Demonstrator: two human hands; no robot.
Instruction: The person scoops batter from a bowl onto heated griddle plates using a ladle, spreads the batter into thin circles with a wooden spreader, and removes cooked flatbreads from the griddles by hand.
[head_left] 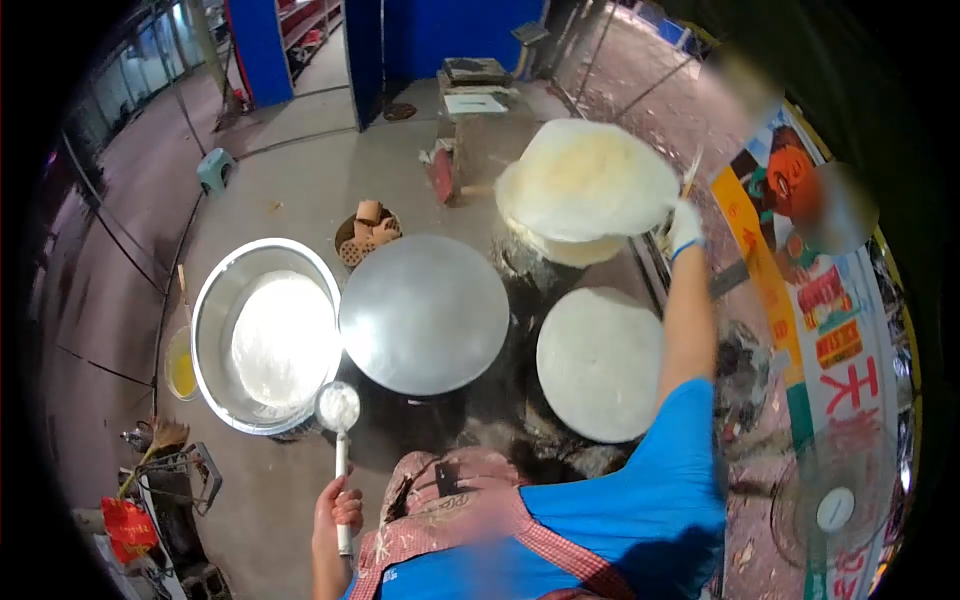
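My left hand (pixel 340 508) is closed around the white handle of a ladle (pixel 339 408), whose bowl holds white batter beside the rim of a large metal basin (pixel 212 375). White batter (pixel 283 335) lies inside the basin. A round grey griddle (pixel 424 315) stands to the basin's right. At the upper right my right hand (pixel 684 226), in a white glove, pinches the right edge of a large thin pancake (pixel 597 180), raised above other pale round sheets (pixel 575 250). Below it, a second round plate (pixel 603 365) has a pale surface.
Perforated brown blocks (pixel 369 235) sit behind the griddle. A yellow liquid bowl (pixel 181 364) stands left of the basin. A green stool (pixel 215 170) is at the upper left. A printed banner (pixel 800 300) and a round fan-like guard (pixel 835 508) are at the right.
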